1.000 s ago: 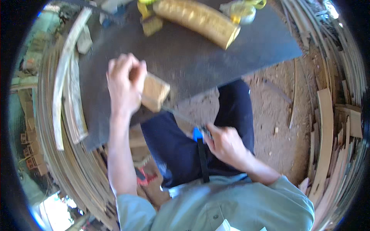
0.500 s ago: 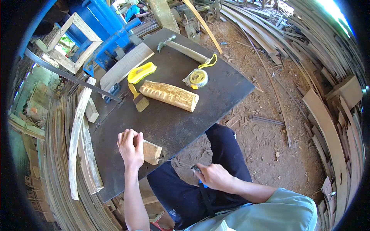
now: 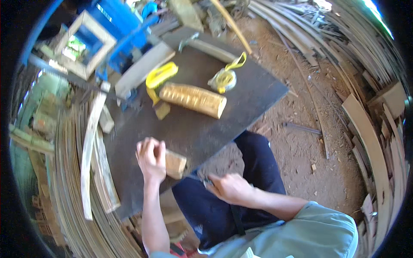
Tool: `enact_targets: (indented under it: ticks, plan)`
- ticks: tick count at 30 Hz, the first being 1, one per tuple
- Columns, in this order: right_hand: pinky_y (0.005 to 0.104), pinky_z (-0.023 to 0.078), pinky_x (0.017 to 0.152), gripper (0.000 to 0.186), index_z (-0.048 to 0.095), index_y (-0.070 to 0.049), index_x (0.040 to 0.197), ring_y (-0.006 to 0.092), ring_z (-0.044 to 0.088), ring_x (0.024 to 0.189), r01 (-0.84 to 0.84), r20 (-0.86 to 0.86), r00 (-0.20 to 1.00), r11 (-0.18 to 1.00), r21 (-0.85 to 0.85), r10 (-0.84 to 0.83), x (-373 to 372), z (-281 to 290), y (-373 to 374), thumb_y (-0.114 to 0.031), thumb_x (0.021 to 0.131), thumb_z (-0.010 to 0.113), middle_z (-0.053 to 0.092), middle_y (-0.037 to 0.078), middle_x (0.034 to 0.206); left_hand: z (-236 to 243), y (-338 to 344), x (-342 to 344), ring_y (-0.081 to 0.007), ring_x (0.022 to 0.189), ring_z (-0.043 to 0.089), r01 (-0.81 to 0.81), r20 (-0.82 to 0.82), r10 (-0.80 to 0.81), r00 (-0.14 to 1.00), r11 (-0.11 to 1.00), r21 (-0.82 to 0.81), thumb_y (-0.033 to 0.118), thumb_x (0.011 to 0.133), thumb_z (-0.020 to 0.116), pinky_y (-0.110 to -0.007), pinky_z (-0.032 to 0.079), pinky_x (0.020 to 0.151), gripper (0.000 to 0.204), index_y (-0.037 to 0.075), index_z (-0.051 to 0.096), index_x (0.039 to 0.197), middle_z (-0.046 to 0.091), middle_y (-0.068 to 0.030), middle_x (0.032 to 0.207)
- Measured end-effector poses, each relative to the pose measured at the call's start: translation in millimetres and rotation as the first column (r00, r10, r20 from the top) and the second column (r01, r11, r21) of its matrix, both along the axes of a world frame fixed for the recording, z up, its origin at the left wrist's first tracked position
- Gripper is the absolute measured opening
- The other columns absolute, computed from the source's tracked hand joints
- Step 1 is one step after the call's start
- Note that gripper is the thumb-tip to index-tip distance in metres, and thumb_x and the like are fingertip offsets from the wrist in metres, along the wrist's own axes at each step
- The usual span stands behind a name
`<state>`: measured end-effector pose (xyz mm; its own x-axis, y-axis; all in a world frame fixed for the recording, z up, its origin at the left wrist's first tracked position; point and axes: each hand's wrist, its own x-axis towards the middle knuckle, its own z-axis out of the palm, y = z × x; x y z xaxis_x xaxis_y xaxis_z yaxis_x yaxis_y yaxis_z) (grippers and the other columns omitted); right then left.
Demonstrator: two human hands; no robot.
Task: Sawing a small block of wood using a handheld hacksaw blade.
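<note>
My left hand is closed on a short wooden block, pressing it down near the table's front edge. Its fingers cover the block's left end, while the pale right end sticks out bare. My right hand is closed round a thin-bladed hand tool, just right of and below the block, above my lap. The tool's slim blade points toward the block's cut end; motion blur hides its exact kind and whether it touches the wood.
On the dark table lie a carved log piece, a yellow brush, a paintbrush, a tape measure and a hammer. Boards lean at the left. A wooden frame stands by blue machinery.
My right hand has moved left with the tool, closer to the block. My left hand still holds the block. The whole view has shifted slightly.
</note>
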<state>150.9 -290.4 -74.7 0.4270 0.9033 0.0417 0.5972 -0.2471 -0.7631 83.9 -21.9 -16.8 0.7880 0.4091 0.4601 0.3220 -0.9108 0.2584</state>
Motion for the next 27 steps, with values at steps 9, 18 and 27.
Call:
enact_targets:
  ticks: [9,18,27]
  plan:
    - [0.0561,0.055,0.055,0.027,0.062,-0.004,0.101,0.046,0.067,0.06,0.065,-0.025,0.998,0.998,-0.007,-0.065,2,-5,-7,-0.03,0.106,0.06,0.062,0.025,0.061,1,5,19,-0.027,0.097,0.059,-0.026,-0.021,0.026,0.999,0.999,-0.047,0.026,0.098,0.069,-0.045,0.042,0.087,0.022,0.013,0.06,0.083,0.062,-0.0015,0.085]
    - [0.0565,0.053,0.054,0.029,0.061,-0.003,0.098,0.046,0.065,0.057,0.159,-0.004,0.987,0.987,0.018,-0.159,-3,-26,-43,-0.031,0.106,0.06,0.06,0.025,0.058,-5,5,17,-0.0279,0.092,0.06,0.046,-0.022,-0.047,0.999,0.999,-0.027,0.025,0.099,0.069,-0.044,0.045,0.083,0.022,0.01,0.061,0.084,0.063,-0.0015,0.085]
    - [0.0556,0.054,0.055,0.031,0.061,-0.006,0.096,0.0447,0.066,0.06,0.046,0.024,0.999,0.999,-0.02,-0.045,3,-22,-40,-0.035,0.106,0.059,0.061,0.021,0.059,-3,19,11,-0.0273,0.087,0.055,0.081,-0.02,-0.083,0.996,0.995,-0.055,0.023,0.1,0.069,-0.043,0.044,0.082,0.024,0.008,0.06,0.084,0.06,-0.0049,0.081]
